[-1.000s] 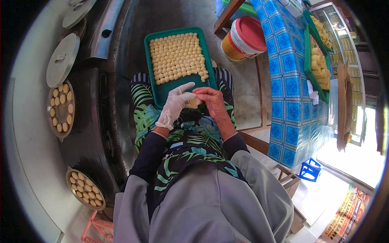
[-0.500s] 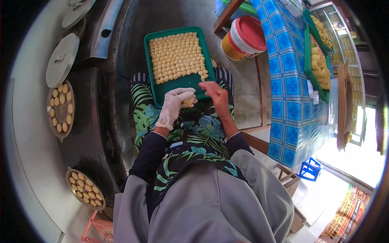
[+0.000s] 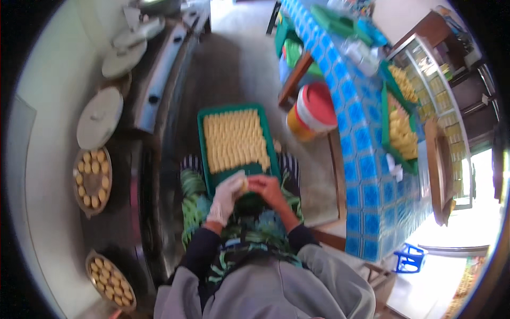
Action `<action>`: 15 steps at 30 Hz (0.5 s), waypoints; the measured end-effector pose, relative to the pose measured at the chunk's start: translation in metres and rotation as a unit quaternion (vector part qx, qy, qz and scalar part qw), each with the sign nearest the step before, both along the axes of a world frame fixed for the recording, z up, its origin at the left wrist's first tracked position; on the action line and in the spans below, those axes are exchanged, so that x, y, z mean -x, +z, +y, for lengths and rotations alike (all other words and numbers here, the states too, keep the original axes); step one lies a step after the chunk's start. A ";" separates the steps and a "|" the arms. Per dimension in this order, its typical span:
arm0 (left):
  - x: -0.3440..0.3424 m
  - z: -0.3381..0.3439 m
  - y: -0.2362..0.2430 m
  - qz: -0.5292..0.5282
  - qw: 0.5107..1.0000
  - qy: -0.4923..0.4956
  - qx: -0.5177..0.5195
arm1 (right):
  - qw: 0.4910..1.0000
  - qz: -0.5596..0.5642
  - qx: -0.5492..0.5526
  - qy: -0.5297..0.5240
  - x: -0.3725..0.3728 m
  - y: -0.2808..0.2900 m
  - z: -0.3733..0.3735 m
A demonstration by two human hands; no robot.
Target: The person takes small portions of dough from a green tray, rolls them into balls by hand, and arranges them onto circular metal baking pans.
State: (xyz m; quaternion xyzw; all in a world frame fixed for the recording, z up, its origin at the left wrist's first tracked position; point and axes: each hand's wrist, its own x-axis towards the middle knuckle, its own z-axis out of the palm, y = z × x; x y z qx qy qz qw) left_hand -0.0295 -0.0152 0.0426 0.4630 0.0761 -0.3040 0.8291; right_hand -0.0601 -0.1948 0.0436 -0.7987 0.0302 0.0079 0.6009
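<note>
My left hand (image 3: 226,195), in a thin white glove, is closed around a small pale-yellow dough ball (image 3: 244,185) above my lap. From the other side my bare right hand (image 3: 269,190) meets it, fingers drawn together and pinching at the dough; motion blur hides fine detail. Just beyond both hands a green tray (image 3: 202,142) rests across my knees. Tight rows of dough balls (image 3: 234,138) fill most of it, and the near strip of green shows uncovered.
On my left, a dark stove (image 3: 118,196) carries two round pans (image 3: 96,184) of small cakes. Metal lids (image 3: 100,118) lie farther up. To the right stand a red-lidded bucket (image 3: 319,109) and a table with a blue checked cloth (image 3: 364,202), bearing green trays (image 3: 387,127) of yellow pieces.
My right hand has come in from the side to the dough ball in my left hand. The view has tilted up, so the tray and hands sit lower in it.
</note>
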 end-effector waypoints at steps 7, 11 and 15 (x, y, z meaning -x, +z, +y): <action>-0.018 0.009 -0.005 0.110 0.994 -0.003 -0.022 | 1.000 -0.020 -0.015 0.007 -0.021 -0.001 0.011; -0.015 0.002 0.001 0.124 0.992 0.028 -0.001 | 0.998 -0.055 0.022 -0.015 -0.026 0.004 0.015; -0.016 -0.001 0.009 0.091 0.995 0.042 -0.007 | 0.976 0.128 -0.139 -0.111 -0.026 0.018 0.016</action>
